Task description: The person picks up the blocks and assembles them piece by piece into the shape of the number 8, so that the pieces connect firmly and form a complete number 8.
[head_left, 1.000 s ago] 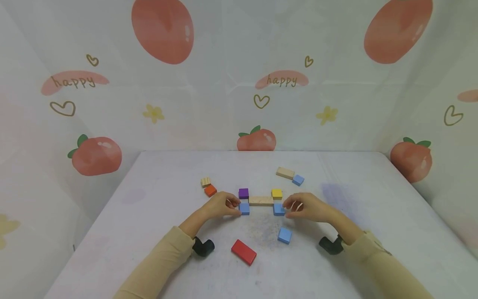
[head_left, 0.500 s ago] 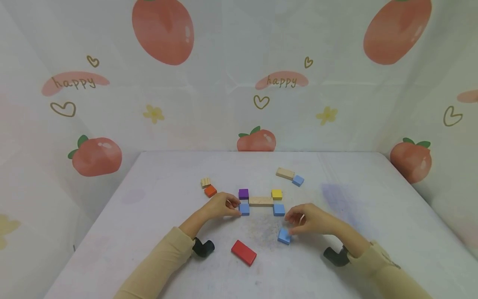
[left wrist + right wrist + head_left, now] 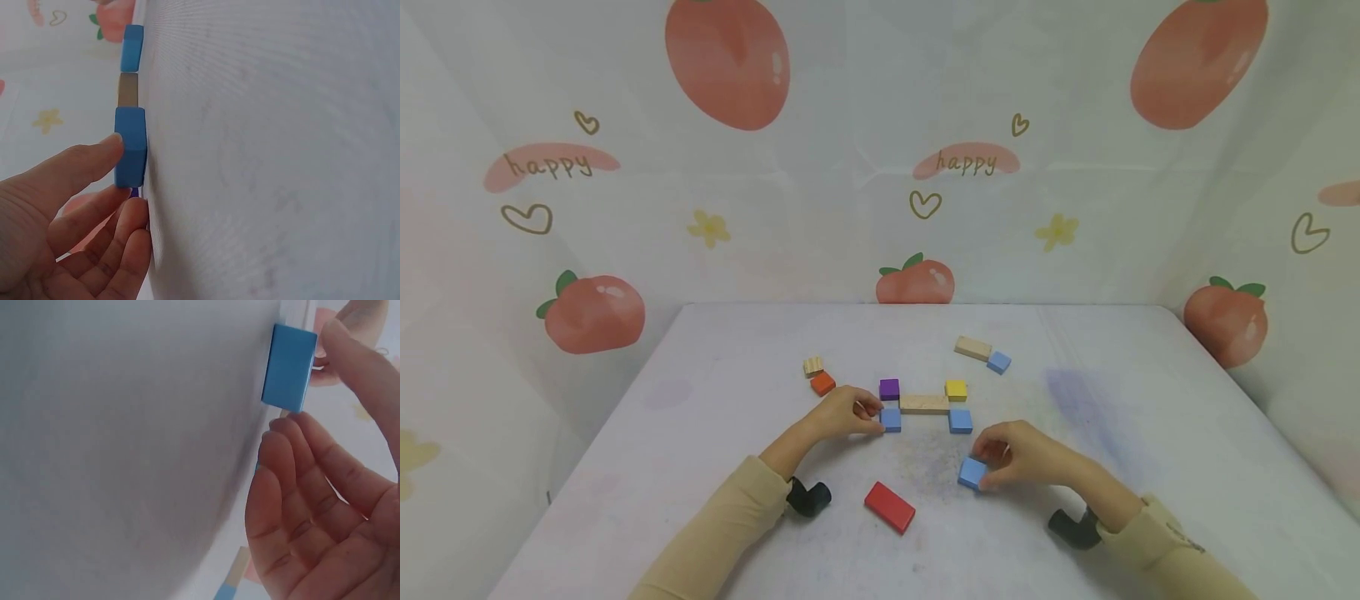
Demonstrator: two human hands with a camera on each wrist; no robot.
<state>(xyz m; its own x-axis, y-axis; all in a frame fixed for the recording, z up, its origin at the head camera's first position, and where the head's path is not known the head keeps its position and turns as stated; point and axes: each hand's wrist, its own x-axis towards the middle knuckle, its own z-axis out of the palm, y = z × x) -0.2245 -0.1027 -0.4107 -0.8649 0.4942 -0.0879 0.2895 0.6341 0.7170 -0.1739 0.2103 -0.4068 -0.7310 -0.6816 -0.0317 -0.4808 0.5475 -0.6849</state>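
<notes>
In the head view my left hand (image 3: pixel 842 412) is at the left side of a blue block (image 3: pixel 891 419). Thumb and index finger pinch this block (image 3: pixel 130 150) in the left wrist view, the other fingers curling below. My right hand (image 3: pixel 1026 454) is at a separate blue block (image 3: pixel 972 472) nearer the front. In the right wrist view a fingertip is at this block's (image 3: pixel 289 369) lower end, and the thumb is beside its edge, seemingly just apart. A plain wooden block (image 3: pixel 924 404) lies between the left blue block and another blue block (image 3: pixel 960 421).
Behind the row sit a purple block (image 3: pixel 889 389) and a yellow block (image 3: pixel 956 390). A red block (image 3: pixel 890 507) lies in front. Farther back are an orange block (image 3: pixel 823 383), a striped wooden block (image 3: pixel 813 366), a long wooden block (image 3: pixel 973 347) and a blue block (image 3: pixel 998 362).
My right hand has left the blue block at the row's right end and come forward to the separate blue block. My left hand stays in place.
</notes>
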